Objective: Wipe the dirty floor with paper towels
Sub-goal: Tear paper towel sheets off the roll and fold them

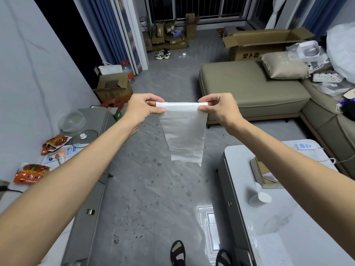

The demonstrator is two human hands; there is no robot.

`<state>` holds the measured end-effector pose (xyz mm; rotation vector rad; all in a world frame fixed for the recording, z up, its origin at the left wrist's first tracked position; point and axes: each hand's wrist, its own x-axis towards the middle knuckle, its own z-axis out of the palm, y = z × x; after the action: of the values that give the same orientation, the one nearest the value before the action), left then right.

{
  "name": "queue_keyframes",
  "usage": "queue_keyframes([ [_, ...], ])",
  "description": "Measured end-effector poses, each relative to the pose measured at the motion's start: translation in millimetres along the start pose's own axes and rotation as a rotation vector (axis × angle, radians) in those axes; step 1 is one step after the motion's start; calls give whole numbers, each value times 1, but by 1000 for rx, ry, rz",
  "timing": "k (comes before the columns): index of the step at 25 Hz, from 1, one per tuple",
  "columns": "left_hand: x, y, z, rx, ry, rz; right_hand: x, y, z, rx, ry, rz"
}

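Grey floor point(146, 196): one towel point(184, 131), two hands point(143, 107) point(221, 108).

open floor point(153, 189) lane runs between low cabinet point(84, 217) and white table point(288, 227), sofa point(249, 83) beyond.

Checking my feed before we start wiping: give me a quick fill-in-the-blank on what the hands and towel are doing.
The left hand and right hand each pinch a top corner of the ____.
It hangs in the air above the spotted gray ____.
The glass lid lies on the person's ____ side.
Missing words: paper towel; floor; left.
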<state>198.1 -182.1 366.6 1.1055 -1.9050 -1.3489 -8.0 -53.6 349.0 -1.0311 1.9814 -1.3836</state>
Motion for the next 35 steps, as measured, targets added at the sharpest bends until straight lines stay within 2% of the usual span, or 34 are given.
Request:
queue_keyframes([
  [9, 1, 1, -1, 281, 97, 161, -7, -7, 2, -112, 102, -110],
  [13, 3, 2, -4, 317, 90, 201, -8, -9, 1, -137, 113, -127],
  [16, 7, 4, -6, 283, 45, 258, -10, -15, -2, -196, 99, -209],
  [17, 7, 7, -8, 221, 19, 267, -10, -19, -4, -131, 50, -238],
  [19, 6, 16, -9, 55, -15, 260, -13, -30, -11, 170, -136, -217],
  [20, 4, 21, -8, -39, -27, 246, -16, -33, -12, 305, -237, -185],
  [21, 2, 27, -8, -121, -36, 228, -17, -30, -10, 335, -317, -156],
  [25, 11, 41, -11, -295, 32, 159, -33, 4, 15, 180, -477, -8],
  [27, 19, 33, -17, -376, 4, 15, -34, 13, 24, 270, -484, 84],
  [29, 11, 5, -16, -501, -264, -233, -28, 18, 28, 355, -429, 187],
  [31, -10, -34, -5, -452, -457, -419, -19, 25, 30, 399, -371, 303],
  [32, -18, -48, 2, -400, -471, -457, -17, 31, 31, 413, -346, 360],
  [35, -23, -62, 16, -320, -297, -472, -20, 41, 28, 378, -332, 465],
])
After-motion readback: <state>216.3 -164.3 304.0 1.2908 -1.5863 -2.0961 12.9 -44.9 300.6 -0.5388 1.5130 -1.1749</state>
